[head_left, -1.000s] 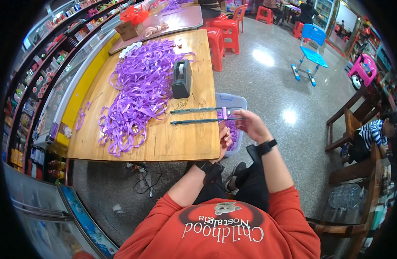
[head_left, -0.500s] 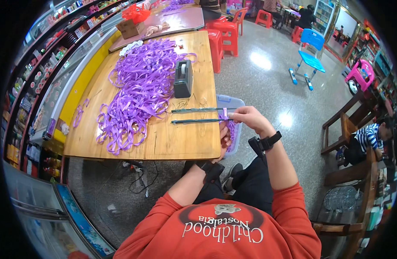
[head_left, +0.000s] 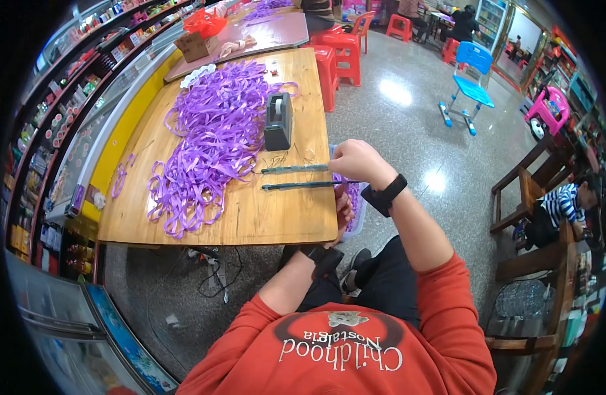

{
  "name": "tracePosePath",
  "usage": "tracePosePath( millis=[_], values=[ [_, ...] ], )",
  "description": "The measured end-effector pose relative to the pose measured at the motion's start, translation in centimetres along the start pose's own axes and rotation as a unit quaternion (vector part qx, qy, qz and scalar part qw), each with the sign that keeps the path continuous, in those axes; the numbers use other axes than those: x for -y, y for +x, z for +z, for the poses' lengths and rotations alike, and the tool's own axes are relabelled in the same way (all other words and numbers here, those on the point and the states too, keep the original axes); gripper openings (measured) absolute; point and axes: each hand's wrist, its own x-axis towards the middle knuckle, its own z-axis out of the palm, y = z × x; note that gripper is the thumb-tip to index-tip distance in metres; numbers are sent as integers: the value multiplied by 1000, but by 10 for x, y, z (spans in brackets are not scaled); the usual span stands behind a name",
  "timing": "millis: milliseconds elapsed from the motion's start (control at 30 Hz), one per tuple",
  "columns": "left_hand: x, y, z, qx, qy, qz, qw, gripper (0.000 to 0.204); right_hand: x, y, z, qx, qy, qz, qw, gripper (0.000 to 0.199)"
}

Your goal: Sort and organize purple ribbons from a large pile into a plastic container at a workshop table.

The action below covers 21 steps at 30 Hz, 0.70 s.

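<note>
Two thin dark rods (head_left: 296,185) lie side by side, jutting over the right edge of the wooden table (head_left: 276,224). Purple ribbon (head_left: 340,178) shows around their right ends. My right hand (head_left: 359,161) is closed at the end of the farther rod, fingers curled round the ribbon; its fingertips are partly hidden. Just beyond the table edge, under the rods, my left hand (head_left: 345,209) has curled fingers; what they hold is hidden. Below both hands a pale plastic tub (head_left: 357,227) contains purple ribbon work.
A heap of loose purple ribbon (head_left: 214,145) covers the table's middle, beside a black tape dispenser (head_left: 278,122). Red stools (head_left: 342,56) stand past the far right corner. A blue chair (head_left: 473,85) is farther right. A child in stripes (head_left: 563,209) sits by wooden furniture at right.
My right hand has moved up and left, from beside the rods' ends to over the farther rod, its wrist now bent. My left hand stays nearly in place.
</note>
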Motion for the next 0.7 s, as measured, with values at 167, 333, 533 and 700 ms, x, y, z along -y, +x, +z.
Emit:
tracePosePath(
  millis=[167, 333, 533, 700],
  values=[
    [5, -3, -5, -43, 72, 29, 996, 21, -21, -8, -18, 19, 23, 53, 998, 31],
    [4, -4, 3, -143, 118, 10, 983, 21, -42, -27, -14, -5, 70, 42, 997, 34],
    [6, -3, 3, -154, 120, 11, 981, 15, -53, -32, 6, -32, 34, 58, 997, 33],
    [4, -4, 1, -127, 121, 21, 984, 13, -61, -36, 12, -49, 87, 83, 991, 35]
  ],
)
